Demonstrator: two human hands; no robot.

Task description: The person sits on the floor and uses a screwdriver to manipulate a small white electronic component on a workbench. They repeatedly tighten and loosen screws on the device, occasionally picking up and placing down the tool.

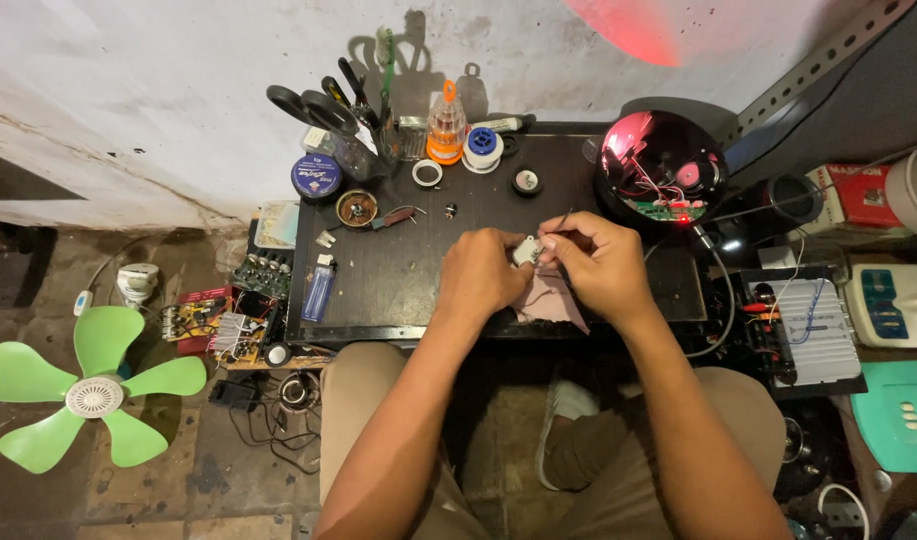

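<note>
Both hands meet over the pink cloth [558, 300]: the left hand [481, 275] pinches a small white part [525, 250] steady, the right hand [598, 265] pinches a thin probe [566, 216] to it — the opened red dome lamp [660, 165] sits just right of the cloth on the dark surface [398, 280].

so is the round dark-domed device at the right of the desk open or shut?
Open. The round dark-domed device lies with its inside exposed: coloured wires and a green circuit board show, with a small red light glowing on the board.

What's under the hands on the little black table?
A pink cloth lies on the black table beneath the left hand and right hand. The hands cover most of it.
</note>
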